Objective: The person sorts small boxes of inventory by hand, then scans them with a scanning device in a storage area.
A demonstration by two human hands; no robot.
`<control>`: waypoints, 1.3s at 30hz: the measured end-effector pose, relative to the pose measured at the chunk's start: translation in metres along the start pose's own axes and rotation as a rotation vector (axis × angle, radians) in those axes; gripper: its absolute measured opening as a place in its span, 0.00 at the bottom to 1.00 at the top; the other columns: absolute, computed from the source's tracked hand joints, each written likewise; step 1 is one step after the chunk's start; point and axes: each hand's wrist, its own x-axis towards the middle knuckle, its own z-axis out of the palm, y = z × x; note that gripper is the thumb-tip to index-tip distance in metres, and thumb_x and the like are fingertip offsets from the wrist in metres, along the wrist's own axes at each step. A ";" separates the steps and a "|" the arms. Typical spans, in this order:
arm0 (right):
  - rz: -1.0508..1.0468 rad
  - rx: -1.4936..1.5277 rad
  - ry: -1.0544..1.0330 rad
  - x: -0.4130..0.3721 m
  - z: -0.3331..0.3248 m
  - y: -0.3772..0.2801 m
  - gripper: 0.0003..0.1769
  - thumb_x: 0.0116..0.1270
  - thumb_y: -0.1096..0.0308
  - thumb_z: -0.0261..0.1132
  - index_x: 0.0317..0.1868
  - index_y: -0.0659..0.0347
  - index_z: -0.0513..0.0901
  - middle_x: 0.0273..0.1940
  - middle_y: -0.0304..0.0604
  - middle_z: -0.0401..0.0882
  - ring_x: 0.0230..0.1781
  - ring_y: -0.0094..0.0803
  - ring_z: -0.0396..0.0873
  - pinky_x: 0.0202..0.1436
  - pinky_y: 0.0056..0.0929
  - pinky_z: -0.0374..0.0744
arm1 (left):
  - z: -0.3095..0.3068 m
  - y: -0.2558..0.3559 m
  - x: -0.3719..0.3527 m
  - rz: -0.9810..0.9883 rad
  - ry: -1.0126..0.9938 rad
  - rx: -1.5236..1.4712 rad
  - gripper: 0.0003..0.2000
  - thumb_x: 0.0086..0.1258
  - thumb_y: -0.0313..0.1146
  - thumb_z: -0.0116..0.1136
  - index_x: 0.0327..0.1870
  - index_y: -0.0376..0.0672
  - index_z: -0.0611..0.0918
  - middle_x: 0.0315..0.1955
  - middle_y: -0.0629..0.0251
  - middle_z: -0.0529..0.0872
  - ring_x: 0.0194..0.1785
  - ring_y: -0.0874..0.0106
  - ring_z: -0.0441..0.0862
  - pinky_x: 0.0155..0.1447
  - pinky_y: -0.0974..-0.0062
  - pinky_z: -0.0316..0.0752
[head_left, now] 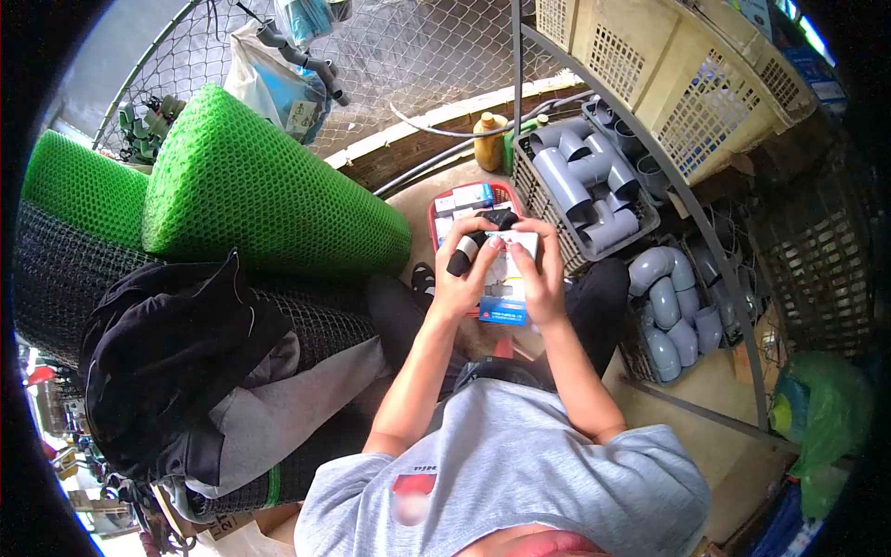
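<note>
Both hands meet in front of my lap. My left hand (457, 278) is closed around a black cylindrical piece with a pale band (464, 252), its thumb pointing inward. Another black part (501, 219) shows at the fingertips, between the two hands. My right hand (546, 278) grips the right side of a white and blue box (504, 309), thumb on its upper face. The left thumb also reaches the box's near face. Just beyond my hands is a red basket (434, 215) with several small boxes in it, partly hidden by my fingers.
Grey pipe fittings (566, 176) fill a crate at the right, with more grey elbows (664, 311) nearer me. Rolls of green mesh (278, 195) and a black jacket (167, 353) lie at the left. A yellow bottle (488, 144) stands behind the basket. A metal frame (682, 186) curves along the right.
</note>
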 end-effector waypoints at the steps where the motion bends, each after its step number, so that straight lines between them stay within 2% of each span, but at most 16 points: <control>1: 0.058 0.183 0.003 0.001 0.000 -0.001 0.21 0.75 0.68 0.62 0.65 0.64 0.72 0.61 0.46 0.75 0.64 0.34 0.74 0.70 0.35 0.71 | -0.001 0.000 0.002 0.049 0.023 0.048 0.10 0.74 0.29 0.64 0.52 0.40 0.81 0.49 0.66 0.83 0.52 0.76 0.80 0.58 0.74 0.75; 3: 0.121 0.240 -0.043 0.003 -0.004 -0.001 0.31 0.76 0.64 0.60 0.75 0.64 0.64 0.71 0.48 0.69 0.72 0.35 0.69 0.77 0.37 0.65 | 0.001 -0.004 0.003 -0.167 0.157 -0.318 0.09 0.77 0.28 0.62 0.53 0.40 0.82 0.47 0.65 0.85 0.48 0.77 0.81 0.55 0.75 0.76; 5: 0.128 0.237 -0.083 0.005 0.004 -0.002 0.34 0.79 0.62 0.58 0.80 0.63 0.60 0.76 0.48 0.65 0.76 0.36 0.66 0.79 0.37 0.63 | 0.008 -0.008 0.008 -0.114 0.256 -0.287 0.10 0.78 0.28 0.60 0.56 0.39 0.82 0.52 0.63 0.84 0.52 0.75 0.81 0.58 0.74 0.76; 9: 0.337 0.540 0.009 0.005 0.004 0.018 0.31 0.83 0.62 0.55 0.82 0.57 0.59 0.77 0.45 0.64 0.77 0.36 0.65 0.79 0.37 0.64 | 0.018 0.005 0.010 0.298 0.182 0.358 0.17 0.76 0.27 0.58 0.64 0.39 0.82 0.66 0.47 0.80 0.73 0.51 0.74 0.78 0.57 0.64; 10: 0.271 0.427 0.026 0.008 0.005 0.020 0.31 0.83 0.64 0.55 0.82 0.55 0.60 0.76 0.46 0.65 0.76 0.36 0.67 0.77 0.37 0.68 | 0.012 0.011 0.006 0.386 0.001 0.586 0.20 0.72 0.25 0.61 0.65 0.40 0.81 0.69 0.46 0.78 0.76 0.47 0.70 0.81 0.50 0.61; 15: 0.595 0.648 -0.012 -0.015 -0.024 0.062 0.33 0.85 0.43 0.43 0.76 0.57 0.69 0.71 0.42 0.73 0.71 0.34 0.74 0.76 0.39 0.73 | 0.005 0.024 -0.018 0.401 -0.538 0.588 0.24 0.73 0.36 0.60 0.70 0.45 0.79 0.73 0.58 0.77 0.80 0.56 0.68 0.84 0.48 0.54; 17: 0.390 0.638 -0.123 -0.033 -0.024 0.062 0.31 0.86 0.45 0.44 0.76 0.56 0.69 0.71 0.41 0.74 0.71 0.32 0.74 0.74 0.38 0.74 | -0.007 0.020 -0.007 0.423 -0.614 0.609 0.24 0.73 0.35 0.60 0.70 0.46 0.80 0.72 0.57 0.78 0.80 0.56 0.67 0.84 0.48 0.53; 19: 0.731 0.627 -0.051 -0.019 -0.012 0.039 0.26 0.85 0.54 0.49 0.76 0.56 0.69 0.70 0.43 0.74 0.69 0.31 0.75 0.72 0.40 0.75 | -0.020 0.004 0.011 0.362 -0.406 0.566 0.24 0.75 0.32 0.58 0.72 0.45 0.78 0.74 0.54 0.76 0.82 0.52 0.63 0.83 0.50 0.53; 21: 0.627 0.505 0.009 -0.014 0.010 0.010 0.26 0.85 0.55 0.49 0.76 0.57 0.69 0.67 0.43 0.77 0.66 0.33 0.77 0.70 0.41 0.76 | -0.017 -0.008 0.022 0.241 -0.144 0.403 0.23 0.78 0.30 0.54 0.74 0.42 0.76 0.75 0.50 0.74 0.83 0.50 0.60 0.84 0.53 0.53; 23: 0.549 0.467 0.043 -0.012 0.003 0.040 0.26 0.86 0.53 0.47 0.75 0.54 0.70 0.67 0.45 0.77 0.66 0.35 0.78 0.69 0.41 0.77 | -0.005 -0.005 0.013 0.177 -0.100 0.259 0.21 0.82 0.29 0.50 0.74 0.39 0.75 0.76 0.49 0.72 0.84 0.51 0.57 0.85 0.56 0.51; 26: 0.553 1.365 -0.121 -0.006 -0.011 0.041 0.33 0.83 0.40 0.46 0.74 0.54 0.72 0.66 0.46 0.79 0.66 0.38 0.78 0.73 0.44 0.73 | 0.012 0.006 -0.021 0.141 -0.309 0.152 0.21 0.82 0.28 0.50 0.73 0.40 0.76 0.77 0.50 0.71 0.85 0.53 0.56 0.86 0.53 0.48; 28: 0.500 1.291 -0.029 -0.009 -0.015 0.051 0.35 0.82 0.37 0.45 0.70 0.56 0.76 0.62 0.44 0.82 0.62 0.37 0.81 0.75 0.43 0.72 | 0.010 0.017 -0.028 0.196 -0.394 0.162 0.18 0.80 0.27 0.51 0.68 0.41 0.81 0.76 0.50 0.73 0.85 0.52 0.56 0.86 0.49 0.44; 32: 0.626 1.061 -0.027 -0.012 -0.024 0.052 0.34 0.82 0.37 0.44 0.65 0.57 0.77 0.55 0.44 0.85 0.56 0.32 0.82 0.66 0.37 0.79 | 0.002 0.055 -0.018 0.183 -0.414 -0.029 0.13 0.73 0.21 0.52 0.50 0.35 0.89 0.52 0.52 0.91 0.60 0.57 0.87 0.74 0.56 0.71; 34: 0.718 0.940 0.063 -0.023 -0.011 0.051 0.34 0.82 0.36 0.44 0.65 0.56 0.77 0.53 0.42 0.85 0.54 0.32 0.83 0.64 0.38 0.80 | -0.002 0.056 -0.002 0.285 -0.226 0.000 0.14 0.71 0.18 0.51 0.51 0.34 0.88 0.53 0.49 0.90 0.61 0.57 0.86 0.71 0.60 0.74; 36: 0.472 0.647 -0.108 -0.036 -0.011 0.063 0.34 0.81 0.37 0.49 0.73 0.53 0.69 0.67 0.41 0.74 0.70 0.32 0.73 0.75 0.38 0.71 | 0.002 0.070 0.021 0.377 -0.124 0.089 0.13 0.71 0.19 0.54 0.52 0.34 0.87 0.54 0.50 0.89 0.62 0.58 0.85 0.69 0.61 0.75; 39: 0.500 0.657 -0.123 -0.043 -0.018 0.075 0.38 0.80 0.33 0.49 0.78 0.50 0.63 0.73 0.39 0.67 0.74 0.32 0.66 0.79 0.39 0.65 | 0.009 0.062 0.023 0.227 -0.619 0.384 0.17 0.61 0.24 0.64 0.52 0.38 0.86 0.54 0.54 0.88 0.60 0.55 0.85 0.69 0.61 0.76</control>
